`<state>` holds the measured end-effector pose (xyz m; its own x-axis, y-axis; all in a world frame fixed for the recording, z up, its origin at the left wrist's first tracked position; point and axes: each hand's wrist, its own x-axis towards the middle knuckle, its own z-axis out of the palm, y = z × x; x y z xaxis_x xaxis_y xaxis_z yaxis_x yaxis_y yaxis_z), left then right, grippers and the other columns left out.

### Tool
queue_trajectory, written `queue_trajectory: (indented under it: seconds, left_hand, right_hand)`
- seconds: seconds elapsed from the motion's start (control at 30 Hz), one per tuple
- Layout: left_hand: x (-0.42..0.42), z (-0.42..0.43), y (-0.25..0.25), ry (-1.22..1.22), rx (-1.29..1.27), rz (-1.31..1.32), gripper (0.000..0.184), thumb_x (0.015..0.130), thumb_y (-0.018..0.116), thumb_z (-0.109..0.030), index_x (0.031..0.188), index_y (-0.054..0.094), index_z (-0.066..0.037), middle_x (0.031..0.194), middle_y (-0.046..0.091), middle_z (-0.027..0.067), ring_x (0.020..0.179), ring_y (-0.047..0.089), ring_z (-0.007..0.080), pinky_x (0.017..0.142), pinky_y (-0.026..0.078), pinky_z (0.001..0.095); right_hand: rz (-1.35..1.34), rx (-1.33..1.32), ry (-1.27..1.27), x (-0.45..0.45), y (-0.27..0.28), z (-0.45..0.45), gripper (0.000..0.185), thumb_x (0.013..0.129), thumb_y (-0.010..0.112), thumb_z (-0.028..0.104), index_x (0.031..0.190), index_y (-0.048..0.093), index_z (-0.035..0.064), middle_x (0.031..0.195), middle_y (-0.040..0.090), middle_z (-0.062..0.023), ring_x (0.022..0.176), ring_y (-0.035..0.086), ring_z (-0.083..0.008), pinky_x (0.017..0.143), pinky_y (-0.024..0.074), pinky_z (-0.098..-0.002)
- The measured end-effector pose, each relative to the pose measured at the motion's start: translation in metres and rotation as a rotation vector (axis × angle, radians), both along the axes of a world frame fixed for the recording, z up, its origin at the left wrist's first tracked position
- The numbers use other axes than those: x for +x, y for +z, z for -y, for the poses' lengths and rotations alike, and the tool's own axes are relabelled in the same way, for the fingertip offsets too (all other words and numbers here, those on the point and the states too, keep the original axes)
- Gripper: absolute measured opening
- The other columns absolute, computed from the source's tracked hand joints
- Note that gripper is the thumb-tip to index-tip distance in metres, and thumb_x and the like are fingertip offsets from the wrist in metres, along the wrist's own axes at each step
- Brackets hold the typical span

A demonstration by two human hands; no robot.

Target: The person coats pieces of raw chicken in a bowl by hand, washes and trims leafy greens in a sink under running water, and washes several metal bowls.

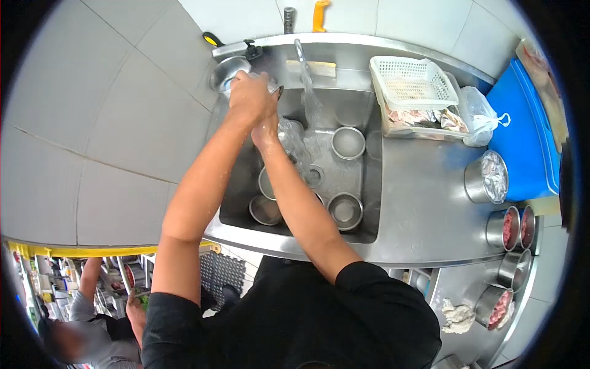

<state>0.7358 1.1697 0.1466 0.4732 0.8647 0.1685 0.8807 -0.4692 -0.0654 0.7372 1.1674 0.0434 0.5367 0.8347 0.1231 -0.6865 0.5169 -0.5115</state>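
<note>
My left hand (pixel 249 95) is at the sink's back left corner, its fingers curled over something pale and metallic that I cannot make out. Just below and right of it, my right hand (pixel 265 128) is wet and partly covered by the left; its fingers look closed, but what they hold is hidden. A steel bowl (pixel 220 75) with something blue in it sits beside the left hand. From the faucet (pixel 299 49) water runs into the steel sink (pixel 372 184). Several round steel containers, including one at the right (pixel 348 143) and one at the front (pixel 345 211), stand in the basin.
Right of the sink are a white plastic basket (pixel 415 83) over a tub of fish pieces, a tied plastic bag (pixel 480 117) and a blue box (pixel 522 132). Steel pots (pixel 504 229) with meat line the right edge. A co-worker (pixel 98 326) stands lower left.
</note>
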Motion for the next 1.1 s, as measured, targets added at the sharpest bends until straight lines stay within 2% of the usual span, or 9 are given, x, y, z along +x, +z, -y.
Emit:
queue_trajectory:
  seconds: [0.13, 0.23, 0.37, 0.47, 0.77, 0.87, 0.97, 1.0, 1.1]
  left_hand:
    - [0.010, 0.008, 0.030, -0.037, 0.184, -0.516, 0.047, 0.081, 0.060, -0.037, 0.115, 0.060, -0.005, 0.108, 0.051, 0.0340, 0.096, 0.057, 0.0442, 0.073, 0.050, 0.0472]
    - [0.015, 0.006, 0.027, -0.062, 0.298, -0.835, 0.037, 0.078, 0.059, -0.030, 0.101, 0.068, -0.003, 0.104, 0.059, 0.0290, 0.094, 0.058, 0.0397, 0.066, 0.050, 0.0510]
    - [0.016, 0.010, 0.024, -0.064, 0.268, -0.806, 0.038, 0.077, 0.059, -0.032, 0.100, 0.068, -0.003, 0.101, 0.061, 0.0276, 0.097, 0.058, 0.0388, 0.066, 0.050, 0.0512]
    - [0.022, 0.014, 0.028, -0.043, 0.207, -0.789, 0.038, 0.077, 0.060, -0.033, 0.100, 0.068, -0.003, 0.101, 0.061, 0.0271, 0.099, 0.057, 0.0391, 0.068, 0.051, 0.0509]
    - [0.026, -0.015, -0.004, -0.097, 0.088, -0.629, 0.045, 0.078, 0.060, -0.032, 0.110, 0.063, -0.001, 0.103, 0.060, 0.0244, 0.101, 0.054, 0.0434, 0.064, 0.052, 0.0539]
    - [0.033, -0.024, -0.018, 0.018, 0.125, -0.560, 0.052, 0.077, 0.064, -0.042, 0.116, 0.058, -0.008, 0.108, 0.047, 0.0331, 0.096, 0.053, 0.0454, 0.080, 0.048, 0.0454]
    - [0.036, -0.025, -0.019, 0.011, 0.187, -0.431, 0.056, 0.079, 0.065, -0.042, 0.123, 0.052, -0.011, 0.112, 0.042, 0.0315, 0.101, 0.050, 0.0443, 0.078, 0.051, 0.0448]
    - [0.036, -0.025, -0.017, 0.024, 0.135, -0.282, 0.052, 0.078, 0.065, -0.028, 0.125, 0.047, -0.013, 0.120, 0.035, 0.0293, 0.109, 0.041, 0.0485, 0.053, 0.057, 0.0493]
    - [0.028, -0.026, 0.009, -0.022, 0.211, -0.184, 0.060, 0.080, 0.065, -0.042, 0.130, 0.046, -0.016, 0.116, 0.038, 0.0295, 0.104, 0.047, 0.0436, 0.078, 0.054, 0.0448]
  right_hand:
    - [-0.236, 0.252, 0.193, -0.012, 0.054, 0.016, 0.034, 0.094, 0.050, 0.027, 0.123, 0.044, 0.0096, 0.114, 0.053, -0.0024, 0.104, 0.052, -0.0106, 0.086, 0.0444, -0.0298]
    - [0.580, 0.092, -0.502, -0.010, 0.094, 0.044, 0.011, 0.089, 0.052, 0.018, 0.091, 0.053, 0.0075, 0.089, 0.057, -0.0023, 0.077, 0.055, -0.0123, 0.069, 0.0447, -0.0278]
    - [-0.436, 0.440, 0.049, -0.029, 0.046, 0.011, 0.021, 0.094, 0.048, 0.027, 0.109, 0.051, 0.0127, 0.098, 0.056, 0.0009, 0.086, 0.056, -0.0093, 0.066, 0.0484, -0.0275]
    - [0.007, 0.309, -0.206, -0.025, 0.048, 0.001, 0.007, 0.086, 0.053, 0.015, 0.090, 0.056, 0.0086, 0.093, 0.056, -0.0014, 0.074, 0.053, -0.0104, 0.066, 0.0433, -0.0263]
    - [-0.115, 0.204, 0.017, 0.000, 0.016, -0.013, 0.017, 0.090, 0.051, 0.016, 0.106, 0.051, 0.0105, 0.098, 0.055, -0.0001, 0.075, 0.052, -0.0061, 0.059, 0.0428, -0.0215]
    - [-0.378, 0.292, 0.143, 0.005, 0.006, -0.021, 0.028, 0.091, 0.053, 0.027, 0.112, 0.053, 0.0092, 0.101, 0.059, -0.0017, 0.089, 0.059, -0.0127, 0.073, 0.0490, -0.0289]
    - [0.025, 0.122, 0.019, 0.016, 0.004, -0.025, 0.027, 0.090, 0.053, 0.017, 0.114, 0.049, 0.0073, 0.099, 0.056, -0.0033, 0.080, 0.055, -0.0113, 0.065, 0.0459, -0.0247]
    - [0.347, -0.012, -0.258, 0.016, 0.007, -0.027, 0.030, 0.091, 0.052, 0.022, 0.117, 0.049, 0.0071, 0.105, 0.056, -0.0051, 0.089, 0.056, -0.0170, 0.073, 0.0467, -0.0297]
    - [1.006, -0.262, -0.515, 0.009, 0.012, -0.054, 0.040, 0.090, 0.053, 0.026, 0.126, 0.047, 0.0072, 0.119, 0.053, -0.0129, 0.108, 0.053, -0.0277, 0.093, 0.0418, -0.0404]
